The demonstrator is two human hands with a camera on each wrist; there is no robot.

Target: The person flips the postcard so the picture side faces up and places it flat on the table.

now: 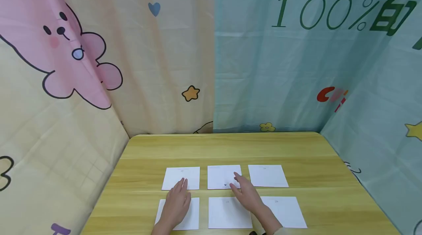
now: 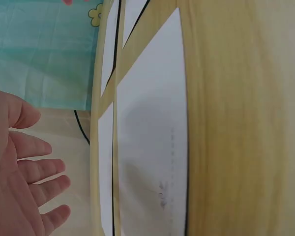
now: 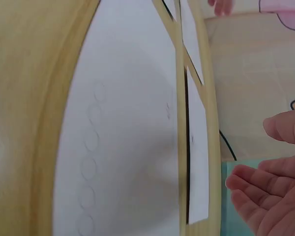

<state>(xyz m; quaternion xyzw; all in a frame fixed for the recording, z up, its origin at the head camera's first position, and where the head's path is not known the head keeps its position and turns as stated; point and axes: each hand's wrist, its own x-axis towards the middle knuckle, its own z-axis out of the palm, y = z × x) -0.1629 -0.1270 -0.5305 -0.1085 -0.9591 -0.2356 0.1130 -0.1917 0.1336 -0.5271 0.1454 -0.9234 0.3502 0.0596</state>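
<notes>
Several white paper sheets lie in two rows of three on the wooden table. My left hand (image 1: 176, 204) hovers over the front left sheet (image 1: 191, 216), its fingertips reaching the near edge of the back left sheet (image 1: 181, 176). Above the front middle sheet (image 1: 225, 215) is my right hand (image 1: 248, 194), with fingers spread toward the back middle sheet (image 1: 221, 176), which bears a small dark mark. In the wrist views, the left palm (image 2: 14, 177) and right palm (image 3: 278, 196) hold nothing and appear raised off the paper. Faint pencil-like ovals line one sheet (image 3: 132, 123) in the right wrist view.
Two more sheets, the back right one (image 1: 268, 175) and the front right one (image 1: 285, 213), lie on the right. Printed curtains (image 1: 171, 52) enclose the table (image 1: 227, 147) behind and at both sides.
</notes>
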